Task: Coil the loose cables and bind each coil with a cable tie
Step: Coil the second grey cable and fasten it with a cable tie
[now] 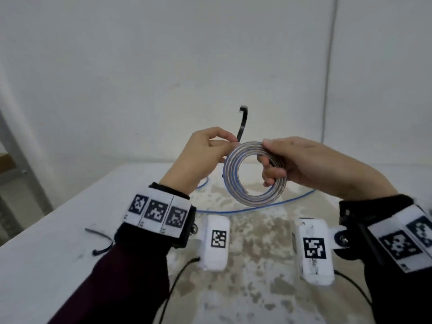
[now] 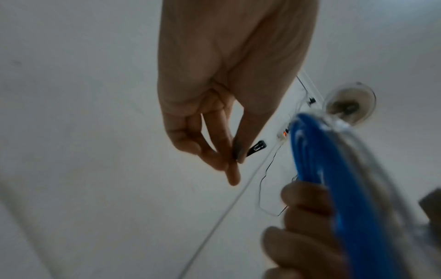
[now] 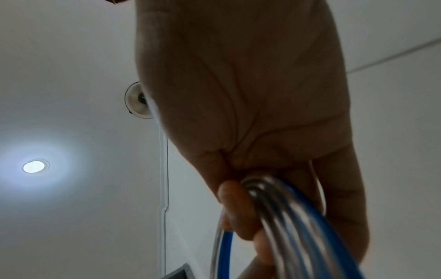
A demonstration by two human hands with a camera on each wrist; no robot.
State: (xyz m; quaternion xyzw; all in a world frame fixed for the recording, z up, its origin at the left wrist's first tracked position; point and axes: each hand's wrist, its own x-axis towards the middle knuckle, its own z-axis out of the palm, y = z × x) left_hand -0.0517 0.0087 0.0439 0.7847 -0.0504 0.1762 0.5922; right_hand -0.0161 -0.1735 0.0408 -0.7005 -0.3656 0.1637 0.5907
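Observation:
A blue cable wound into a flat coil [image 1: 253, 174] is held up above the table, with my right hand [image 1: 301, 163] gripping its right side, fingers through the ring. The coil [image 3: 293, 222] fills the lower part of the right wrist view and shows as a blue band [image 2: 339, 188] in the left wrist view. My left hand [image 1: 208, 152] pinches a black cable tie [image 1: 242, 123] at the coil's top left edge; the tie's free end sticks upward. Its head [image 2: 256, 148] pokes out beside my pinching fingertips [image 2: 232, 173].
Another loose blue cable [image 1: 257, 206] lies in a wide loop on the worn white table [image 1: 58, 253] below the coil. More black cable ties [image 1: 99, 242] lie near the table's left edge. A white wall rises behind.

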